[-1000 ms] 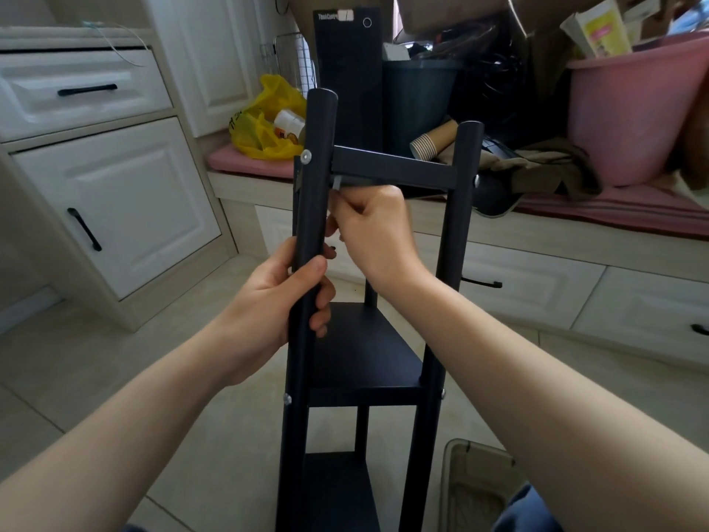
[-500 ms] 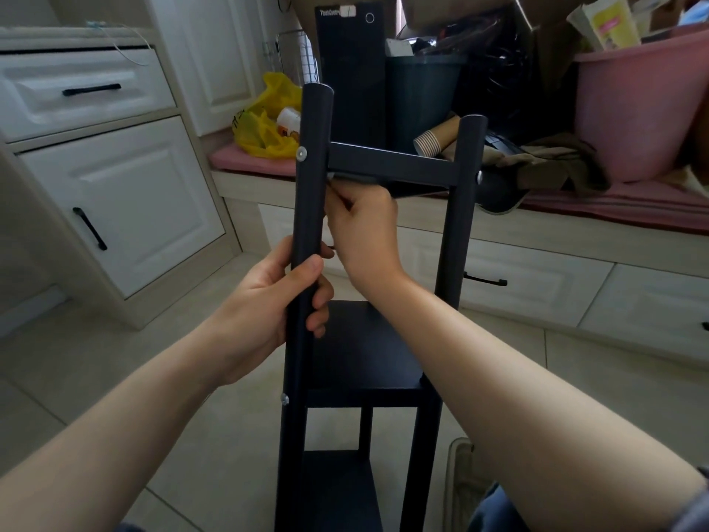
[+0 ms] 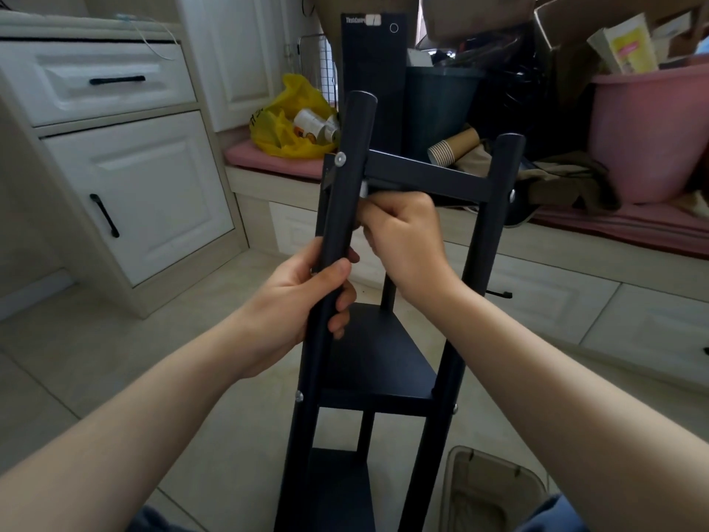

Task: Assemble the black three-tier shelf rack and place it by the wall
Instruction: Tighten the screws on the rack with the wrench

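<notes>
1. While the black shelf rack (image 3: 378, 362) stands upright on the tiled floor (image 3: 115, 362) right in front of the person, the left hand (image 3: 303, 301) is wrapped tight round its near left post (image 3: 345, 209), a little below the top crossbar (image 3: 429, 174).
2. The right hand (image 3: 406, 240) is curled into a fist just under that crossbar, at the inner corner where bar meets left post; something small seems pinched in it, but I cannot tell what.
3. A silver screw head (image 3: 340, 159) shows on the left post at the crossbar joint, and another (image 3: 511, 195) on the right post (image 3: 487, 240).
4. The middle shelf (image 3: 380, 359) sits level between the posts, with the lowest shelf (image 3: 337, 489) below it near the floor.
5. To the left, open floor runs to the white cabinet (image 3: 130, 186), well apart from the rack.
6. Behind the rack a low bench with a pink cushion (image 3: 268, 163) lies near the top of the posts; a yellow bag (image 3: 291, 120) sits at its left end, a pink tub (image 3: 648, 132) at the right.
7. A beige bin (image 3: 491, 489) stands on the floor just beside the rack's right foot, narrowing the room on that side.
</notes>
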